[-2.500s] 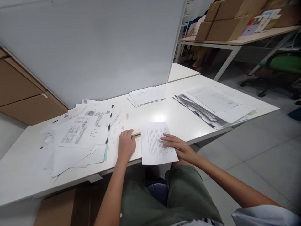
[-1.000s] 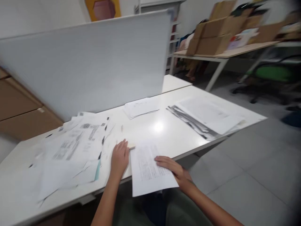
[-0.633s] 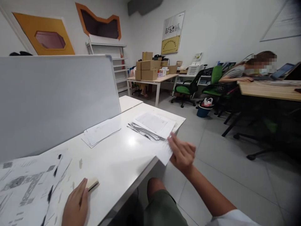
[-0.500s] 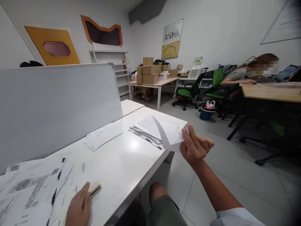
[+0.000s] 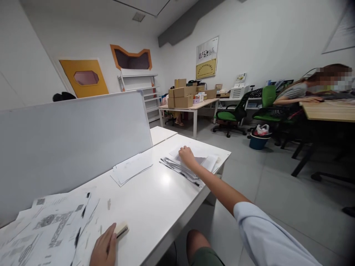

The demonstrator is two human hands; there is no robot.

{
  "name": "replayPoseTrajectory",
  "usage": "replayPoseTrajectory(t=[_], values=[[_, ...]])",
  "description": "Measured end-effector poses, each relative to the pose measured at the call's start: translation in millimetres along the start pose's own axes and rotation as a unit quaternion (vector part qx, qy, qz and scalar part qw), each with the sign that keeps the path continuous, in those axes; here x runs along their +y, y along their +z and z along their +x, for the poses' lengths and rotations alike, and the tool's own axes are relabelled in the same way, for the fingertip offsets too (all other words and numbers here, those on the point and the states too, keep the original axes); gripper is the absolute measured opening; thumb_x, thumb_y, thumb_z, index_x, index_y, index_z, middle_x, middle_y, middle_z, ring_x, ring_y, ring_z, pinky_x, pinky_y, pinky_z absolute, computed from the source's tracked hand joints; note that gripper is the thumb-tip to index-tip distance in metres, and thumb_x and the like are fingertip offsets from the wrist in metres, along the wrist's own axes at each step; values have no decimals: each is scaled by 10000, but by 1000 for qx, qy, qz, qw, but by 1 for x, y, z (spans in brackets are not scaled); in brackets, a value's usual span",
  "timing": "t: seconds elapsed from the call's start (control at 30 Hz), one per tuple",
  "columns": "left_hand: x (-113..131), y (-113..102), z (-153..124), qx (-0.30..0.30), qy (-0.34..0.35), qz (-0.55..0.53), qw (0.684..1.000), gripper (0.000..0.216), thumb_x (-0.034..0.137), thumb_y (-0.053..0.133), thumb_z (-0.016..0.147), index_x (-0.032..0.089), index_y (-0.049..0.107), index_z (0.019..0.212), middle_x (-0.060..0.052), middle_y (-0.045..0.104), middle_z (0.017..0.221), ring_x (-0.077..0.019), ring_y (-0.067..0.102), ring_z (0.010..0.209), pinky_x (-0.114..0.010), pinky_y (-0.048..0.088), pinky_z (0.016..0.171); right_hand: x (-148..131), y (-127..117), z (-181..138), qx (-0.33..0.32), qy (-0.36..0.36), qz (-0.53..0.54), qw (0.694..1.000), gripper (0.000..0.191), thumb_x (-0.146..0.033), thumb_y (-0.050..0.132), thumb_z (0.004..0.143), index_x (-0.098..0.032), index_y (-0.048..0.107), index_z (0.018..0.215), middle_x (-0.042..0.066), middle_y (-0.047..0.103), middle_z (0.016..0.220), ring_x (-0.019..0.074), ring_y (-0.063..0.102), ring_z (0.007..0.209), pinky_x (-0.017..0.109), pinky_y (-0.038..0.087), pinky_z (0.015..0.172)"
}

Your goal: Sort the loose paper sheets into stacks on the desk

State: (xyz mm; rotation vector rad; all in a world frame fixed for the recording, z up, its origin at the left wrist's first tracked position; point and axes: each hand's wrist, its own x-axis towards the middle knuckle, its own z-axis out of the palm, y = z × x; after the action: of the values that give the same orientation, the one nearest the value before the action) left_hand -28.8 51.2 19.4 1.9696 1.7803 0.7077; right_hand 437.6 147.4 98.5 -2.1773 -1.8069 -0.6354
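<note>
My right hand point(image 5: 187, 156) reaches out over the paper stack point(image 5: 181, 170) on the far right part of the white table. Its fingers are closed on a sheet of paper point(image 5: 202, 161), which tilts up from the stack beneath the wrist. The fingertips are partly hidden by the back of the hand. My left hand point(image 5: 104, 246) lies on the table near its front edge, fingers stretched out side by side. Its fingertips touch or sit just beside a small cream-coloured block with a dark slotted edge point(image 5: 122, 230); the contact is partly hidden.
A thinner pile of papers point(image 5: 131, 168) lies by the white divider panel point(image 5: 83, 136). Printed sheets point(image 5: 52, 229) spread at the left. Beyond are cardboard boxes point(image 5: 181, 96) on a desk, green chairs point(image 5: 227, 115), a blue bin point(image 5: 258, 142) and a person seated at a desk point(image 5: 294, 94).
My right hand has moved forward and left, from beyond the table edge to over the stack, carrying the sheet down. My left hand stays by the block. The view has tilted up and left.
</note>
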Motion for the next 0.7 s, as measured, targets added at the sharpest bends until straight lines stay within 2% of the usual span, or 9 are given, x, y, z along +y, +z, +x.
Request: replayPoseTrajectory(t=[0.03,0.13,0.27,0.4,0.47,0.53,0.63,0.7], values=[[0,0,0,-5,-8,-3,1000,607,623,293,830,272,548,1254,-29,543,1337,-281,457,1268,-475,434,1028,-4,11,1,-16,2,1,1000,94,-135,562,826,-107,650,846,115,640,899,220,531,912,353,369,803],[1,-1,-1,-3,-12,-7,1000,614,626,288,829,266,553,1250,-29,542,1335,-280,450,1273,-477,417,1044,-14,39,0,-48,11,8,999,232,-353,562,874,-134,617,927,59,618,989,192,554,960,383,415,871],[5,-2,-4,-13,-17,-6,1000,605,628,288,832,275,563,1239,-28,561,1314,-277,479,1247,-470,445,1016,-22,58,1,-56,26,29,998,270,-386,554,876,-131,612,941,66,614,1012,195,554,982,391,413,888],[7,-2,-7,1,-12,-2,1000,566,608,307,839,287,580,1217,-24,585,1286,-272,504,1224,-458,475,983,-25,60,1,-44,55,63,996,192,-228,505,878,-100,647,865,110,646,919,215,544,950,350,371,830],[6,-1,-9,29,12,1,1000,541,578,322,846,273,593,1202,-31,605,1259,-263,516,1211,-449,474,985,-27,57,-3,-25,70,83,994,230,-165,452,865,-88,666,836,151,663,894,238,538,931,345,338,795],[5,2,-12,52,33,6,998,509,549,345,848,263,611,1173,-35,629,1221,-256,537,1184,-445,481,977,-32,53,-8,2,87,105,991,292,-182,397,878,-87,672,897,176,670,952,261,531,940,352,316,785],[2,7,-16,82,58,14,995,454,513,377,848,249,647,1101,-46,667,1144,-251,578,1120,-450,490,960,-57,50,-11,27,93,146,985,398,-255,298,918,-104,658,996,170,672,1020,272,537,957,348,312,785],[2,10,-17,97,70,14,993,435,491,379,855,233,658,1066,-59,679,1106,-246,594,1085,-452,488,958,-88,52,-9,14,64,184,981,435,-296,268,929,-131,669,958,139,691,967,243,567,911,322,331,771]])
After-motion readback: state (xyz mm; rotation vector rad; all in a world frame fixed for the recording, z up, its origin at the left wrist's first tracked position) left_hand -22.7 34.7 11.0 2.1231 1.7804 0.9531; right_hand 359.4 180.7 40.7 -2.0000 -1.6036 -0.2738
